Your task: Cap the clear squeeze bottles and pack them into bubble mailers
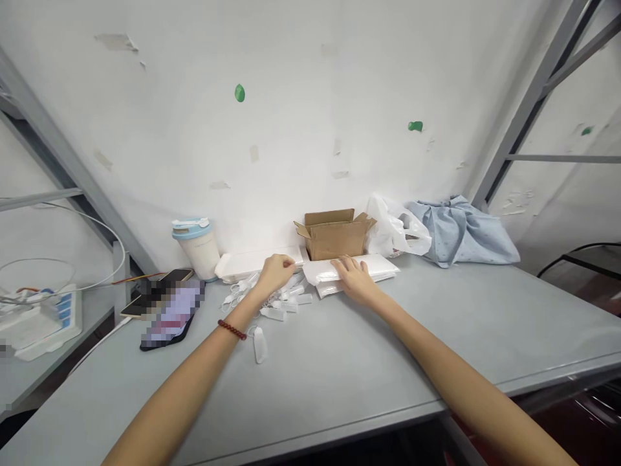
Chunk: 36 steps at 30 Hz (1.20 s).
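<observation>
My left hand (276, 272), with a red bead bracelet (231, 329) at the wrist, is closed in a pinch over a heap of small translucent white tubes with thin loops (286, 301). Whatever its fingers hold, if anything, is hidden. One loose tube (260, 345) lies nearer to me, just right of the bracelet. My right hand (356, 278) rests on a stack of flat white plastic packets (381, 266), fingers spread over its top. Behind the left hand lies another flat white stack (242, 262), partly covered by that hand.
An open cardboard box (337, 239) stands against the wall, beside a white plastic bag (395, 226) and a light blue cloth bundle (466, 233). At the left are a lidded cup (198, 249), two phones (174, 317) and a power strip (53, 323). Grey metal posts flank the table.
</observation>
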Motion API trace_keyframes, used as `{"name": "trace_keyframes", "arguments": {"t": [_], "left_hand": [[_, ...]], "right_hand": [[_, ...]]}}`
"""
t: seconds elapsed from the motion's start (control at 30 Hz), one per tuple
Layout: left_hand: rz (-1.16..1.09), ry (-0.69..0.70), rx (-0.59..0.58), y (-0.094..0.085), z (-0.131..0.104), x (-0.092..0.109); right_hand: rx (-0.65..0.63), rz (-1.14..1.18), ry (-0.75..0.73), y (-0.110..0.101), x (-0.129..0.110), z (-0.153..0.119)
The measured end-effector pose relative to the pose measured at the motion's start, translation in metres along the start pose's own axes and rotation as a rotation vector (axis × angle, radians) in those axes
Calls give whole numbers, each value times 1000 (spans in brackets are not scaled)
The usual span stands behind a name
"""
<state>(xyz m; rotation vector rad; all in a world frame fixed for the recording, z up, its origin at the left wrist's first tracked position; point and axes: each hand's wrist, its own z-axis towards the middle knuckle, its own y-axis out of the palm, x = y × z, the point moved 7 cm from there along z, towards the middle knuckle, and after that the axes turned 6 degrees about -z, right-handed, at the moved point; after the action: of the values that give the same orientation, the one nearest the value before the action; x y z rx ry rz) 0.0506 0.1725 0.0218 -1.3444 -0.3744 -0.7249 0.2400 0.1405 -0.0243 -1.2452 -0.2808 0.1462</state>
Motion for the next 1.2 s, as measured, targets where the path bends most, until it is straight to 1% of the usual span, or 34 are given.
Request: {"name": "trace_keyframes", "arguments": {"t": [0.1, 0.2, 0.33, 0.4, 0.5, 0.6, 0.67, 0.8, 0.87, 0.93, 1.0, 1.1, 1.13, 1.2], "left_hand": [[-141, -55, -70, 16, 4, 16], [-274, -153, -121, 29, 11, 23], [-471, -284, -245, 47, 12, 27], [-558, -311, -282, 55, 12, 29], [-639, -327, -303, 63, 11, 28], [-653, -332, -300, 68, 8, 25], [-623, -329, -300, 70, 4, 25], [-454, -321, -342, 74, -4, 26], [-334, -305, -350, 72, -3, 25], [-207, -273, -309, 64, 3, 21], [-69, -230, -221, 47, 13, 14], [152, -158, -69, 16, 27, 0], [216, -138, -40, 8, 30, -5], [321, -113, -21, -3, 32, -15]], "right_hand": [[0, 22, 69, -1, -1, -1], [-5, 44, 93, -3, -4, -2], [20, 67, 69, -6, -7, -3], [24, 71, 48, -6, -8, -3], [30, 84, 3, -5, -10, -3], [23, 86, -38, -6, -10, -3], [17, 71, -54, -8, -9, -3], [-35, 38, -75, -9, -7, -3], [-77, 31, -86, -7, -7, -4], [-100, 28, -101, -6, -7, -4], [-103, 26, -118, -6, -9, -5], [-95, 24, -129, -7, -11, -4], [-95, 24, -130, -7, -11, -4], [-105, 26, -128, -7, -13, -4]]}}
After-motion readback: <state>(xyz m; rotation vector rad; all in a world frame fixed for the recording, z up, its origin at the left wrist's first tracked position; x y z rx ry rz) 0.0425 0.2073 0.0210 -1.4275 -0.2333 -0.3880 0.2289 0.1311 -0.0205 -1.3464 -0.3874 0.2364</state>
